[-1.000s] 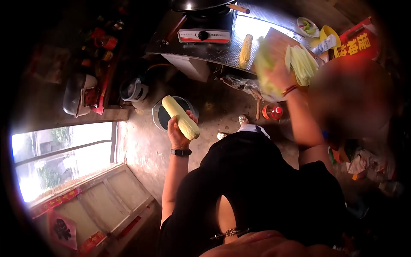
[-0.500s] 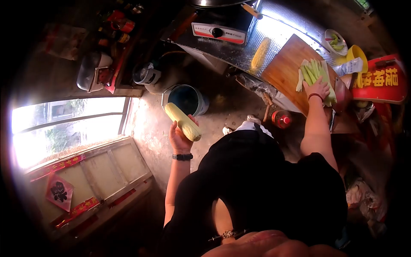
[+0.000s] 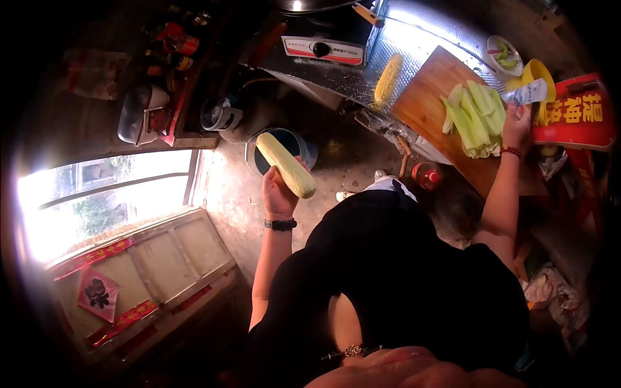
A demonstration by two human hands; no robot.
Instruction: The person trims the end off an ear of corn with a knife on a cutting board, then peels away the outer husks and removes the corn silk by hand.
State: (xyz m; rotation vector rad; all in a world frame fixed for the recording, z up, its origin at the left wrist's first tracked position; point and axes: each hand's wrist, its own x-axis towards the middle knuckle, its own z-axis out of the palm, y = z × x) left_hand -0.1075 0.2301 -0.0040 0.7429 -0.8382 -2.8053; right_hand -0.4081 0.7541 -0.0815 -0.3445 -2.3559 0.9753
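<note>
My left hand (image 3: 281, 193) is wrapped round an ear of corn (image 3: 284, 165), still in pale, smooth inner husk, held up tilted over the floor. A wooden cutting board (image 3: 424, 97) on the counter bears a spread pile of pale green husk leaves (image 3: 475, 119). At the board's right edge, beside the pile, is my right hand (image 3: 515, 123). Its fingers are curled close to a white packet (image 3: 532, 92); what they grip, if anything, is hidden. A bare yellow corn cob (image 3: 388, 79) lies left of the board.
A gas stove (image 3: 323, 50) stands at the back, with a pan above it. Below my left hand is a bucket (image 3: 310, 152) on the floor. A bowl of vegetable pieces (image 3: 504, 57), a yellow bowl (image 3: 540, 74) and a red tray (image 3: 576, 113) sit at the right. A red-capped bottle (image 3: 427, 174) stands below the counter.
My right hand has left the husk leaves and moved right to the board's edge, and the leaves now lie more spread out. My left hand still holds the corn, slightly lower and turned.
</note>
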